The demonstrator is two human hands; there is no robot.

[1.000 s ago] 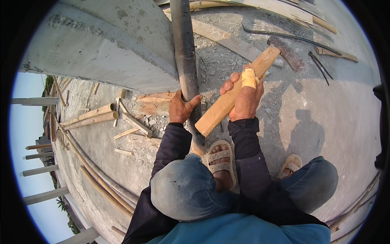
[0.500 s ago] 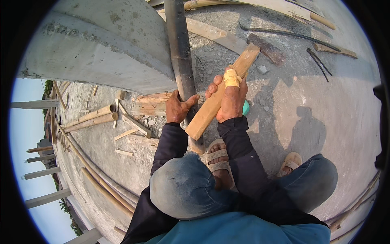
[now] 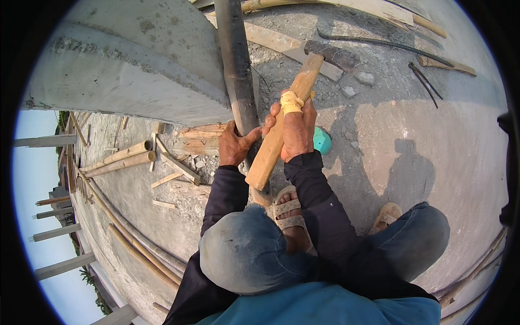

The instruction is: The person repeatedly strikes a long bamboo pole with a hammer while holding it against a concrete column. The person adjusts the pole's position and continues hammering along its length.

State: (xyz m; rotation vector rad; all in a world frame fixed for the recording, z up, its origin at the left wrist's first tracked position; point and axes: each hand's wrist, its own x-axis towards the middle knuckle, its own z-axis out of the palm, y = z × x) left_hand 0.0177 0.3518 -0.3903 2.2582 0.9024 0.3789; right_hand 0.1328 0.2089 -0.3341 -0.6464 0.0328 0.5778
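Note:
My right hand (image 3: 298,132), a yellow wrapping around its thumb, is closed on the thick wooden handle of a hammer (image 3: 266,158). The dark metal hammer head (image 3: 337,56) points away from me, to the upper right. With my left hand (image 3: 234,146) I grip a dark bamboo pole (image 3: 235,59) low down, fingers behind it and thumb across its front. The pole leans beside a concrete block (image 3: 141,70), and its pale lower end shows near my left foot. The handle's near end overlaps the pole in view; whether they touch I cannot tell.
A teal rounded object (image 3: 322,141) lies just right of my right wrist. Wood blocks (image 3: 197,145), bamboo poles (image 3: 122,157) and offcuts lie to the left. Beyond the hammer are a plank (image 3: 276,43), a bent dark bar (image 3: 374,40) and rubble. My sandalled feet flank the work.
My right hand and the hammer have shifted left toward the pole, uncovering more of the teal object. The left hand still grips the pole, which has shifted slightly left in view.

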